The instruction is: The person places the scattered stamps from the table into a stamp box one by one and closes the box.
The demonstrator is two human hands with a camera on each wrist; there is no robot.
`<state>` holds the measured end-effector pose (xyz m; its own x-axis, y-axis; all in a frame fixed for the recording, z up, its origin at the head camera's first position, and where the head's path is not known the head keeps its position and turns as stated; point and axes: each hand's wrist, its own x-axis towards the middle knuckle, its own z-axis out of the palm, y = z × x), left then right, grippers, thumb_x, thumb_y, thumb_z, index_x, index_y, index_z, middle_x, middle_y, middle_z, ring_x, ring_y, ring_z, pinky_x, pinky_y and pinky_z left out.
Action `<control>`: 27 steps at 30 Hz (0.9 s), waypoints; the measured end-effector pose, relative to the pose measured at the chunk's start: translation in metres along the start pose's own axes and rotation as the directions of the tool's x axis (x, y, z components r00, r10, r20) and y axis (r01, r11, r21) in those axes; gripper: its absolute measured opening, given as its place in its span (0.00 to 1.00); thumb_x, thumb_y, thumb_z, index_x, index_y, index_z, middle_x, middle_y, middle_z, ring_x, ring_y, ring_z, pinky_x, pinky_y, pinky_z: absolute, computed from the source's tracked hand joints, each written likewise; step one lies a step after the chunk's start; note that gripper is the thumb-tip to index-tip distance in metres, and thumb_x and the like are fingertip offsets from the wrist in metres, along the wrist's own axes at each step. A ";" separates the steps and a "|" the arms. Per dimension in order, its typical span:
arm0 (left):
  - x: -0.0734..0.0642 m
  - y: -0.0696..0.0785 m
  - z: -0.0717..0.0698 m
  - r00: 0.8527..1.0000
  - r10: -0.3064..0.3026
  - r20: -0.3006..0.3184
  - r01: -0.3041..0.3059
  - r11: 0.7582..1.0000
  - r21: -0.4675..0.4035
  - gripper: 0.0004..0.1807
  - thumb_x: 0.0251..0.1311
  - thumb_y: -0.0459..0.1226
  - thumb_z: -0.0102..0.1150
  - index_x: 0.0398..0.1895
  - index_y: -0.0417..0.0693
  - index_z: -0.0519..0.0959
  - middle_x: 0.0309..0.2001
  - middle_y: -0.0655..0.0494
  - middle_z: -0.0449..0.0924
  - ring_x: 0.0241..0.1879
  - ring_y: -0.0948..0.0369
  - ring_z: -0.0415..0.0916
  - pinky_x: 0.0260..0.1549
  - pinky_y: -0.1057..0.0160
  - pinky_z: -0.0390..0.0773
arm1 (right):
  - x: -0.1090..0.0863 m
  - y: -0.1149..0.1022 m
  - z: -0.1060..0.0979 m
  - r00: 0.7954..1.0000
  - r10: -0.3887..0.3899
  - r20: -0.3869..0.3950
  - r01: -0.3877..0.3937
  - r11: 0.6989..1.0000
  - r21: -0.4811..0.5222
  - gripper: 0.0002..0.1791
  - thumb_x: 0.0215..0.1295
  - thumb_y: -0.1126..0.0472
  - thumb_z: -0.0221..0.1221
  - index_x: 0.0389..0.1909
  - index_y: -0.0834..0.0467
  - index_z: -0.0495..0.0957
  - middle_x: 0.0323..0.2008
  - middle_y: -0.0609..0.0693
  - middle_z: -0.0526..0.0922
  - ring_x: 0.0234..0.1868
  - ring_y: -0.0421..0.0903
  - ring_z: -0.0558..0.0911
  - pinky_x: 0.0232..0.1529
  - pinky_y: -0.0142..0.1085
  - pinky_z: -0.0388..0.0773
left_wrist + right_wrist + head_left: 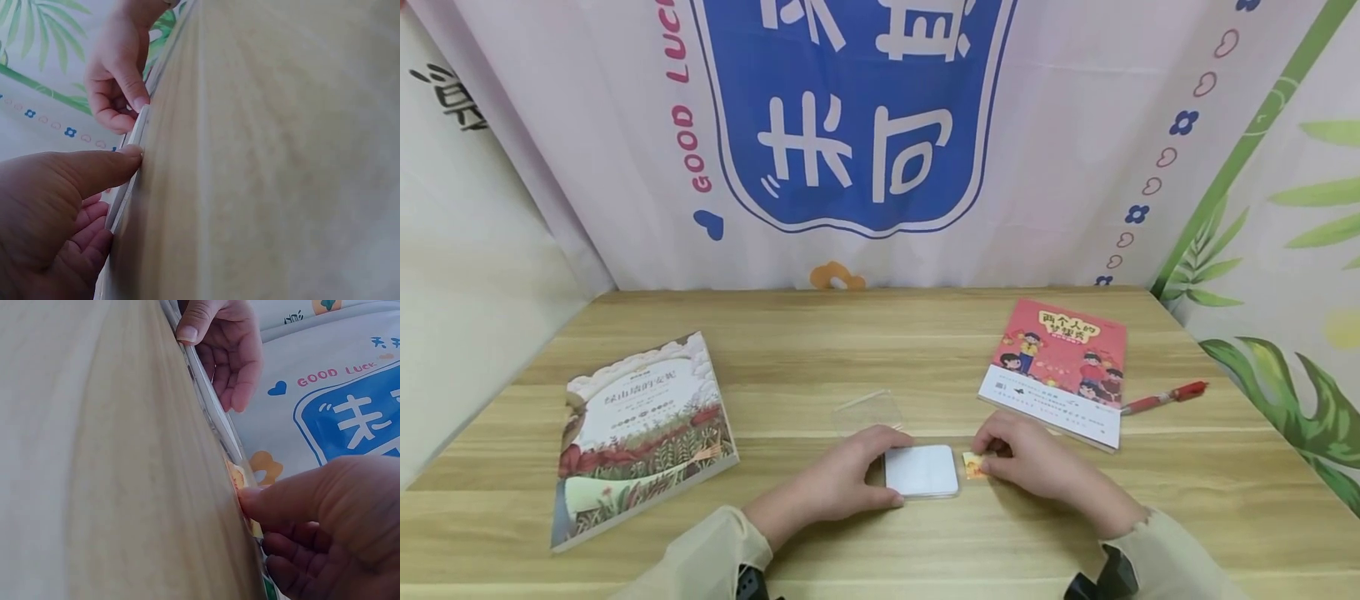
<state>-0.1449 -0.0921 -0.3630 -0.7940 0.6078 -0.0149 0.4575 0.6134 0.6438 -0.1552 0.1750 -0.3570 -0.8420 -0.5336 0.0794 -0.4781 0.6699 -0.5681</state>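
In the head view, a flat white pad with rounded corners (922, 471) lies in a clear shallow case on the table. My left hand (846, 475) holds it at its left side, thumb at the near edge and fingers at the far edge. Just right of the case, my right hand (1022, 458) pinches a small yellow-orange printed card (973, 466). The same card (237, 477) shows in the right wrist view under the thumb, low against the table. Beyond the case lies a clear plastic cover (871, 412), partly behind the left hand's fingers.
A thick illustrated book (643, 433) lies at the left of the wooden table (820, 350). To the right is a red and white book (1056, 367), with a red pen (1165, 398) beside its right edge. A printed curtain (865, 258) hangs behind the table.
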 end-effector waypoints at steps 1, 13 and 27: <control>0.000 0.000 0.000 1.000 -0.003 -0.003 0.003 1.000 -0.007 0.31 0.49 0.40 0.68 0.58 0.49 0.70 0.58 0.54 0.70 0.58 0.57 0.67 0.59 0.54 0.67 | 0.000 0.000 0.000 1.000 0.010 -0.001 -0.010 1.000 0.008 0.06 0.54 0.64 0.63 0.31 0.53 0.76 0.32 0.42 0.74 0.34 0.37 0.71 0.34 0.29 0.73; -0.006 -0.007 0.009 0.995 0.012 -0.098 -0.021 0.996 -0.091 0.29 0.49 0.38 0.68 0.57 0.49 0.71 0.56 0.59 0.71 0.56 0.62 0.68 0.58 0.58 0.69 | 0.003 -0.003 0.001 0.998 0.068 -0.016 -0.067 0.997 0.038 0.06 0.55 0.67 0.61 0.27 0.53 0.75 0.27 0.42 0.72 0.31 0.40 0.70 0.32 0.29 0.71; -0.007 -0.011 0.014 0.990 0.058 -0.126 -0.069 0.994 -0.085 0.29 0.49 0.37 0.67 0.57 0.48 0.71 0.56 0.58 0.71 0.57 0.60 0.68 0.59 0.58 0.68 | -0.002 -0.002 -0.014 0.993 0.118 0.002 -0.117 0.979 0.168 0.08 0.61 0.68 0.56 0.33 0.53 0.81 0.32 0.44 0.80 0.31 0.39 0.73 0.31 0.29 0.73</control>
<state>-0.1390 -0.0959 -0.3813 -0.8103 0.5738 0.1191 0.4756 0.5252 0.7057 -0.1561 0.1819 -0.3441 -0.8921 -0.4517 0.0105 -0.3280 0.6315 -0.7026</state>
